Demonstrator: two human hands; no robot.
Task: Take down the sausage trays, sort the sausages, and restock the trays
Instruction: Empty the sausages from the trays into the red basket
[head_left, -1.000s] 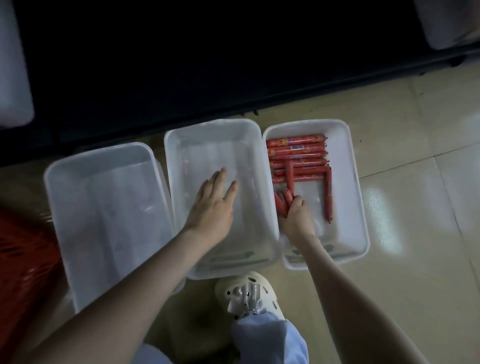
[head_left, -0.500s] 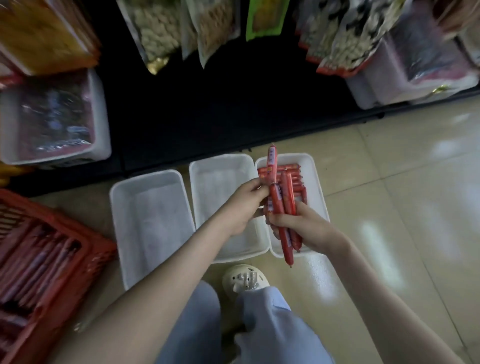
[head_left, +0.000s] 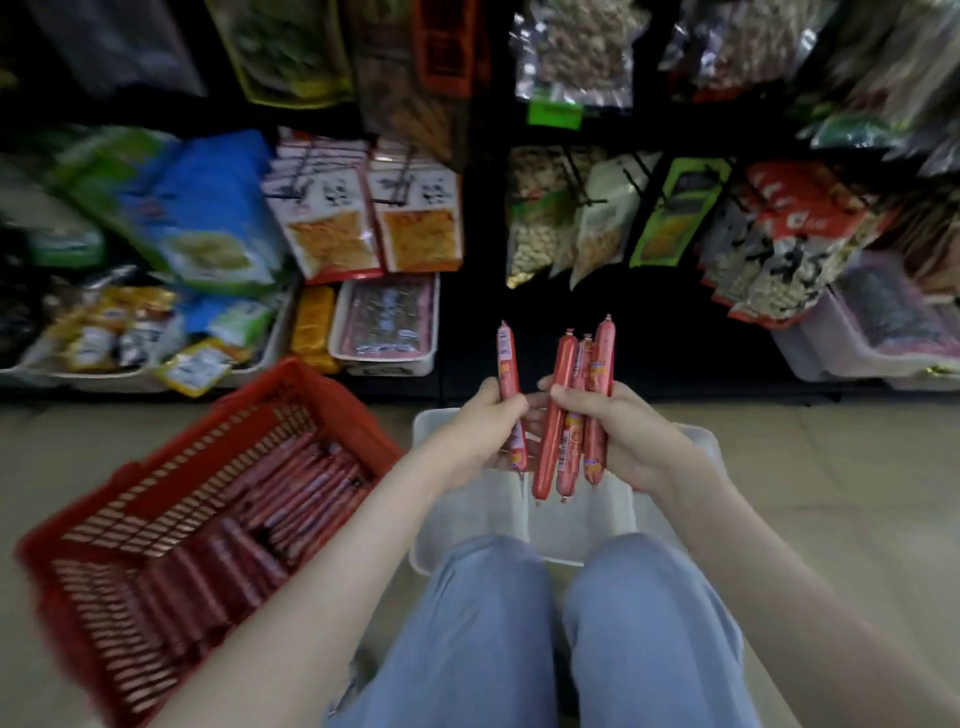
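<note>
Gripping a single red sausage (head_left: 508, 371) in the left hand (head_left: 480, 423), curling the fingers round its lower half and holding it upright, with the top end poking well above the knuckles. Clutching a bunch of sausages (head_left: 576, 415) in the right hand (head_left: 621, 434), wrapping thumb and fingers round their middles, three or four of them side by side and upright, the exact count hard to tell, with tips standing above the hand and lower ends hanging below it. Holding both hands close together, the single sausage just beside the bunch but apart from it. Hovering over white plastic trays (head_left: 493, 519) sitting side by side on the tiled floor (head_left: 841, 493), partly hidden by the hands and by two knees in light blue trousers (head_left: 488, 634). Working beside a red slatted basket (head_left: 291, 382) on the left, resting on the floor and carrying rows of loose sausages (head_left: 296, 483). Facing dark shelving hung with snack packets (head_left: 332, 228), with white bins (head_left: 387, 358) of packed goods sitting on the lowest shelf.
</note>
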